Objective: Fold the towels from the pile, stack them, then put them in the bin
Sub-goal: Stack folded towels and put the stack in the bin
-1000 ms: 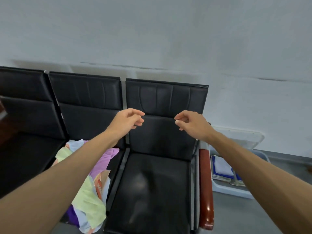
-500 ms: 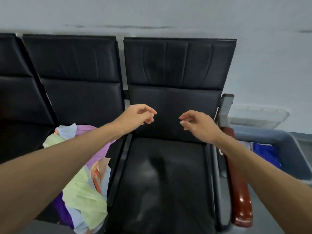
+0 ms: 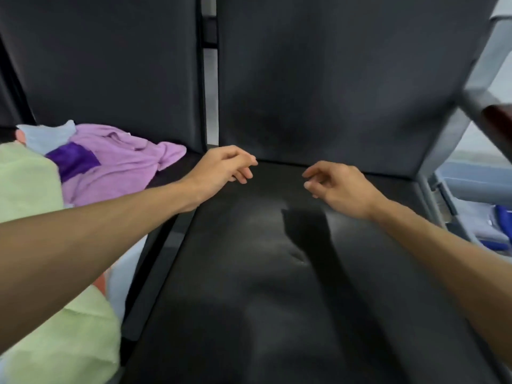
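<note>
Leftward, towel pile beside seat.

Both arms out fwd, left hand & right hand loosely curled, each grip empty.

Bare forearms, no sleeves, slim fingers

Black padded seats, metal frame
</note>
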Demonstrator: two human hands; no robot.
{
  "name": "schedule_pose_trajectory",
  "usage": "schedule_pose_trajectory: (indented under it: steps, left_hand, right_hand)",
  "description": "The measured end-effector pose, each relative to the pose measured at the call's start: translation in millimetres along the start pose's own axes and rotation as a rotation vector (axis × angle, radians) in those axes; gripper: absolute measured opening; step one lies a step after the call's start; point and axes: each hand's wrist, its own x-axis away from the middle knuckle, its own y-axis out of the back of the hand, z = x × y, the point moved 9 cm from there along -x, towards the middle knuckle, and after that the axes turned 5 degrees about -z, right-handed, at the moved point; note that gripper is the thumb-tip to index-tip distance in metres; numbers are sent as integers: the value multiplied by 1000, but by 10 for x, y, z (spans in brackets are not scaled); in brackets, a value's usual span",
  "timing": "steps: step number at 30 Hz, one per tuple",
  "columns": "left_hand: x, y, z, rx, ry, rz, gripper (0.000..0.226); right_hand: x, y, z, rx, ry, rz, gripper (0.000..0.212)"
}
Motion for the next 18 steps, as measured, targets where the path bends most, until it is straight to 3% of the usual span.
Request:
schedule_pose_trajectory:
  steps: [4,9,18]
  left_hand:
    - [70,-54,302,-4,-67,-28,11]
    - [297,-60,355,-21,-117,-34,12]
    - [1342,626,186,-105,-79,-108,10]
  right_hand:
    - [55,-255,-127,-43,-6,-82,23]
    - [190,-325,65,-150,4,-191,14]
    - [741,-625,1187,-286,85,-121,12]
